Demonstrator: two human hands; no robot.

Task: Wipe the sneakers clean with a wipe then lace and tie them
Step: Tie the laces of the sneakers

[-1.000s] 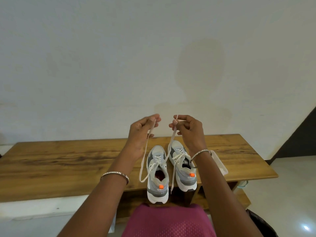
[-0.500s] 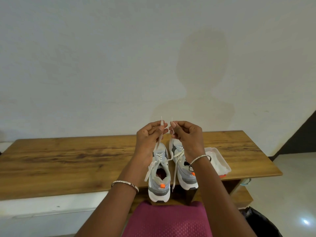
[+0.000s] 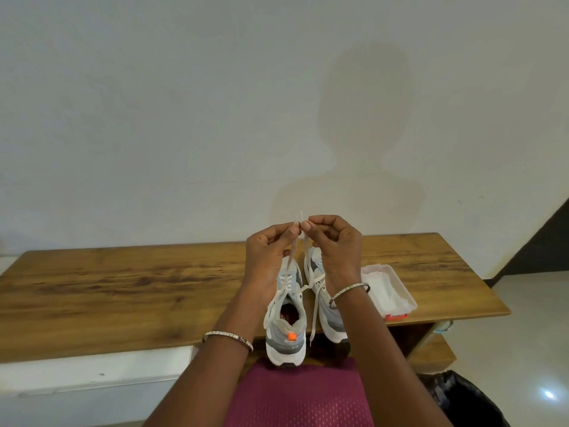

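Above the wooden bench, both hands, left hand and right hand, pinch the left sneaker's lace ends level, lacing apparently done, tying both shoes left.

Wooden table, two grey sneakers side by side, wipes tray

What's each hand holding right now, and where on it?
Left hand and right hand each pinch one end of the left sneaker's lace near its tip, between thumb and forefinger.
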